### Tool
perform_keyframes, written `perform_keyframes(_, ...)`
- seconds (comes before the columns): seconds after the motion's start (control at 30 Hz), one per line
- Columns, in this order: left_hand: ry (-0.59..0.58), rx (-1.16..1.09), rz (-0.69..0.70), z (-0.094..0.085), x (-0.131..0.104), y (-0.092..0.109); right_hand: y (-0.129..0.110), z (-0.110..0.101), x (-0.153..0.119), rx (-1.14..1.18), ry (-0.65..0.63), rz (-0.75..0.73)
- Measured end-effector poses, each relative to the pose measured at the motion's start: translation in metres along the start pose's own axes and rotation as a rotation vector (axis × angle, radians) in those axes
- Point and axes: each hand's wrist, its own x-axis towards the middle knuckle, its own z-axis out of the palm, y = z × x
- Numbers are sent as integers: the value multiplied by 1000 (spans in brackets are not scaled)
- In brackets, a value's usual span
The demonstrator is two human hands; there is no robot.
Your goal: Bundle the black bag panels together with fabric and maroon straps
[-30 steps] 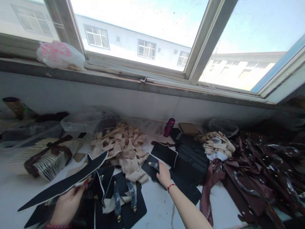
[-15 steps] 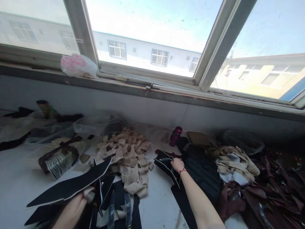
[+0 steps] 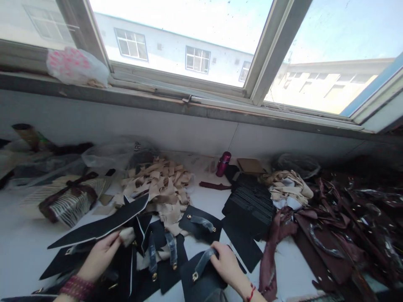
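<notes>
My left hand [image 3: 102, 256] is closed on a small pale cloth scrap [image 3: 126, 236] at lower left. It is beside a long black piece with a white edge [image 3: 100, 226], among other black panels. My right hand [image 3: 225, 262] is closed around a plastic-wrapped handle [image 3: 203, 264] with a gold ring fitting, fixed to a black panel [image 3: 190, 287]. Just behind it lies another black panel [image 3: 184, 224] with a wrapped handle. Between my hands are more black panels with wrapped handles [image 3: 153, 253].
Beige fabric strips [image 3: 171, 180] are heaped at the back. A stack of black pieces [image 3: 250, 201] stands right of centre, near a purple bottle [image 3: 223, 164]. Dark maroon leather pieces [image 3: 333, 235] cover the right. Striped bundled pieces [image 3: 72, 205] lie left. A window sill [image 3: 214, 115] runs behind.
My right hand has come from the black piece farther back to a wrapped handle nearer me. A black panel with a handle now lies at centre. My left hand shows more fully, still with the cloth.
</notes>
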Motion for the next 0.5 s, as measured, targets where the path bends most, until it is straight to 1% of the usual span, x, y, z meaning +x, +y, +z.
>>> perform_keyframes(0.07, -7, -5, -11, 2, -1, 10, -28, -24, 4, 143, 137, 44)
perform_keyframes(0.1, -8, -7, -7, 3, -2, 15, -46, -34, 5, 211, 190, 35)
perform_keyframes(0.13, -19, -15, 6, 5, -2, 20, -66, -40, 6, 278, 218, 2)
perform_keyframes(0.17, -35, -29, 25, 8, -3, 25, -87, -42, 5, 348, 213, -58)
perform_keyframes(0.2, -54, -42, 43, 10, -4, 31, -109, -39, 4, 422, 172, -130)
perform_keyframes(0.27, -80, -61, 71, 13, -5, 41, -150, -21, 3, 555, 46, -270)
perform_keyframes(0.33, -104, -72, 92, 12, -6, 49, -185, 7, 7, 655, -50, -342)
perform_keyframes(0.37, -114, -76, 102, 11, -7, 52, -198, 21, 11, 691, -74, -347)
perform_keyframes(0.43, -144, -91, 122, 6, -8, 57, -218, 43, 22, 724, -79, -336)
perform_keyframes(0.5, -177, -99, 152, 1, -11, 59, -230, 55, 31, 663, -69, -369)
